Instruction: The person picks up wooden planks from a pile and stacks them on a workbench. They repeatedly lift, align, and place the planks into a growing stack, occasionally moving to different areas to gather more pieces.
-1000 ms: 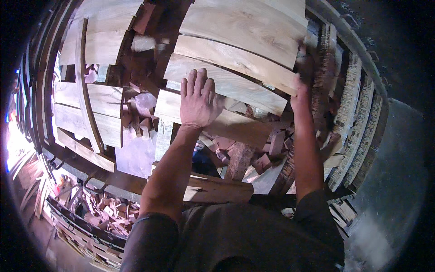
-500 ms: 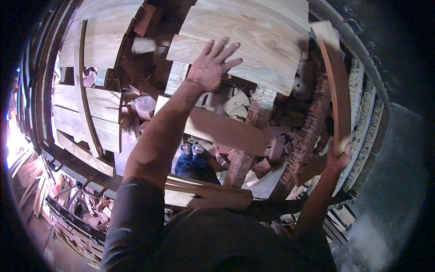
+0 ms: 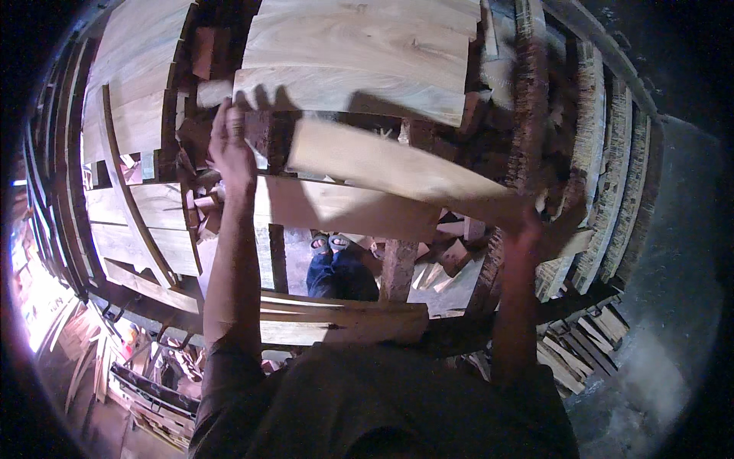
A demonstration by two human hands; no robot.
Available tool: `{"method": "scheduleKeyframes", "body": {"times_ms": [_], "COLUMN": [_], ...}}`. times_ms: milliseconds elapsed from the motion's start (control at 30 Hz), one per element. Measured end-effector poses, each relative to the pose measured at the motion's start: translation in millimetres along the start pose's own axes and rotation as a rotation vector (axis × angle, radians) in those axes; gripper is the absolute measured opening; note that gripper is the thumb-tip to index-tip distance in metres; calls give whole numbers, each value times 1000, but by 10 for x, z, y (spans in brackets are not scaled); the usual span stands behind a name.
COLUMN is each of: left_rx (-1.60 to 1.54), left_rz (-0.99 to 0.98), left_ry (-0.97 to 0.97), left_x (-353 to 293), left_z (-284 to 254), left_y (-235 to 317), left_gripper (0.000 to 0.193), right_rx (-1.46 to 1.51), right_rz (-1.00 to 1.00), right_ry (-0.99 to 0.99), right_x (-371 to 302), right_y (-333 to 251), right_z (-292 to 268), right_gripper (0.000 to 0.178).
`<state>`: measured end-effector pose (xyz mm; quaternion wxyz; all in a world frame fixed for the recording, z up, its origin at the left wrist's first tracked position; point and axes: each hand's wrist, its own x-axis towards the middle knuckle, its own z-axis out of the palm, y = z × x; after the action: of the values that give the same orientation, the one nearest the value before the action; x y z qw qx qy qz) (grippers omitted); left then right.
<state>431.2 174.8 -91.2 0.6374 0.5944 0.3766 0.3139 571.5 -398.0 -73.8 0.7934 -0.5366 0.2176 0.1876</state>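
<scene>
Left hand: fingers close together and curled at the left end of a pale plank, at about 10 o'clock in view; whether they grip the plank end or the bark scrap just beside it I cannot tell. Right hand: at about 3 o'clock, closed over the plank's right end; fingers hidden behind the wood, so their set cannot be read. The plank runs tilted between the two hands, left end higher, above a second plank and below the wide board stack at 12 o'clock. Risk, as judgement: the right grip looks to be at the very tip, so the plank could slip and drop toward the feet, which stand in open sandals directly beneath at centre. Rough edges and bark could give splinters to bare fingers. Loose offcuts around the feet could turn underfoot. Count: two hands, one held plank, two sandalled feet. Stacked boards at 12, upright slabs at 2–3 o'clock, boards at 9: too overlapped to count.
</scene>
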Motion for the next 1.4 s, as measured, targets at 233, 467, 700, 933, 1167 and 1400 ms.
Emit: {"method": "scheduleKeyframes", "body": {"times_ms": [233, 467, 700, 933, 1167, 1400], "left_rx": [145, -48, 84, 281, 0, 239], "left_rz": [-157, -374, -304, -306, -333, -444], "left_ry": [-84, -144, -222, -171, -157, -271], "left_x": [175, 171, 482, -362, -964, -545], "left_z": [-426, -354, -315, -1142, -800, -815], "left_y": [227, 11, -202, 153, -70, -112], "left_gripper": [58, 58, 24, 58, 60, 58], "right_rx": [-679, -857, -954, -1212, -1112, -1134], "right_rz": [-218, -74, -380, 18, -49, 22], "right_ry": [-203, -125, -223, -216, -50, -27], "right_x": [298, 91, 359, -554, -700, -315], "right_y": [846, 771, 822, 947, 1198, 923], "right_z": [1553, 1765, 1585, 890, 1122, 1621], "right_gripper": [39, 31, 34, 41, 37, 52]}}
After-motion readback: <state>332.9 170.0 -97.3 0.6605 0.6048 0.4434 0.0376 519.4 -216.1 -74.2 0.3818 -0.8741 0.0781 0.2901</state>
